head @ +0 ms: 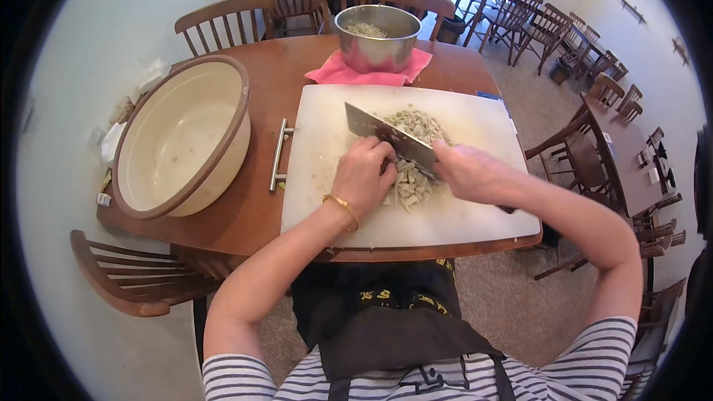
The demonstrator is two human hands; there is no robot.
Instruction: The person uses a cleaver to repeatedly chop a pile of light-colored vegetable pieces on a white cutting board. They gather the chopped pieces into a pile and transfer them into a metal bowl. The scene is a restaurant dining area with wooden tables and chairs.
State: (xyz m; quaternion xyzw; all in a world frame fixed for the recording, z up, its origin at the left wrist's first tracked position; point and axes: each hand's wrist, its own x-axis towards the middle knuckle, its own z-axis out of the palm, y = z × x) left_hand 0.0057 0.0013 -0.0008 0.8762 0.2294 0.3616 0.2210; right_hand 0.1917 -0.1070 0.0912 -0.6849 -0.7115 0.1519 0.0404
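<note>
My right hand (465, 170) grips a wide-bladed cleaver (390, 133), whose blade slants across a white cutting board (479, 217). Against the near side of the blade rest the bent fingers of my left hand (365, 170), at the edge of a pile of pale cut pieces (411, 184); what the food is cannot be told. Beyond the blade lies a heap of finer chopped pieces (420, 122). The blade's lower edge is partly hidden by my left fingers and the food.
A large cream basin (181, 133) with a brown rim stands left on the wooden table (267, 67). Behind the board, a steel pot (379, 50) holding chopped food sits on a pink cloth (328, 69). A metal handle (278, 155) lies beside the board. Wooden chairs surround the table; a person sits beyond.
</note>
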